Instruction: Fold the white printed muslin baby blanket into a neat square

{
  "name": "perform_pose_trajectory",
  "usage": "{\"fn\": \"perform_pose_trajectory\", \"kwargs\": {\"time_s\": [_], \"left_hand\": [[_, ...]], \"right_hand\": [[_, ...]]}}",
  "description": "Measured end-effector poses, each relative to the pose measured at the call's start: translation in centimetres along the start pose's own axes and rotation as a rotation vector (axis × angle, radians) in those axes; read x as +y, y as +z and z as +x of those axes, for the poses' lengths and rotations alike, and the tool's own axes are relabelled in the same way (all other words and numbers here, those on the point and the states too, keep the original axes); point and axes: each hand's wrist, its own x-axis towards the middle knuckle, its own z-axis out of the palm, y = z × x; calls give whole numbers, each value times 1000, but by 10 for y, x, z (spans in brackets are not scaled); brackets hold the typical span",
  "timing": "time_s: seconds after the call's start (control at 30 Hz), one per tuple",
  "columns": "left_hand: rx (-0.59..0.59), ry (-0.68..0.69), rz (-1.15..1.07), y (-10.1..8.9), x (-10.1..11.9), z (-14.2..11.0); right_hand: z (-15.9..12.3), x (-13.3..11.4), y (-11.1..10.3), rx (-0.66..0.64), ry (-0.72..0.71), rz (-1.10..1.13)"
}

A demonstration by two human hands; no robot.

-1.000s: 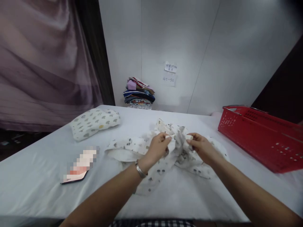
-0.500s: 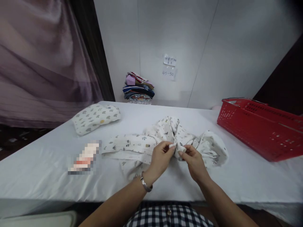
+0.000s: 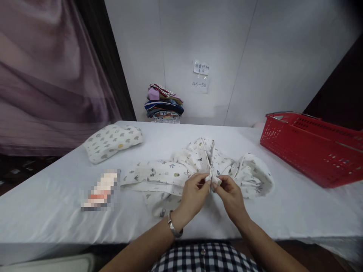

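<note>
A white garment with small plant and animal prints lies spread and crumpled across the middle of the table. Its opening edges meet between my hands. My left hand wears a silver bracelet at the wrist and pinches one edge between thumb and fingers. From the other side, my right hand pinches the facing edge, the fingertips of both hands almost touching. Whether a fastener sits under the fingers is hidden. To the right of my right hand, a rounded, bunched part of the garment rests on the table.
On the white-covered table, a folded white cloth with grey prints lies at the back left. Nearer is a blurred-out flat object. A red plastic basket stands at the right. Folded clothes are stacked by the wall.
My hands have drawn closer together, bringing the two pinched edges of the garment against each other. The view has shifted slightly.
</note>
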Motion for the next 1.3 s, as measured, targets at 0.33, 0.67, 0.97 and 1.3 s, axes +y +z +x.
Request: {"fn": "perform_pose_trajectory", "kwargs": {"time_s": [0.33, 0.67, 0.97, 1.3], "left_hand": [[-98, -83, -261, 5, 3, -7], [-178, -74, 79, -27, -6, 68], [-286, -148, 723, -5, -25, 192], [-398, -404, 885, -20, -66, 240]], "right_hand": [[-5, 9, 2, 58, -371, -404], [-7, 23, -18, -169, -139, -76], [-3, 44, -14, -736, -231, -110], [-3, 105, -15, -667, -165, 87]]}}
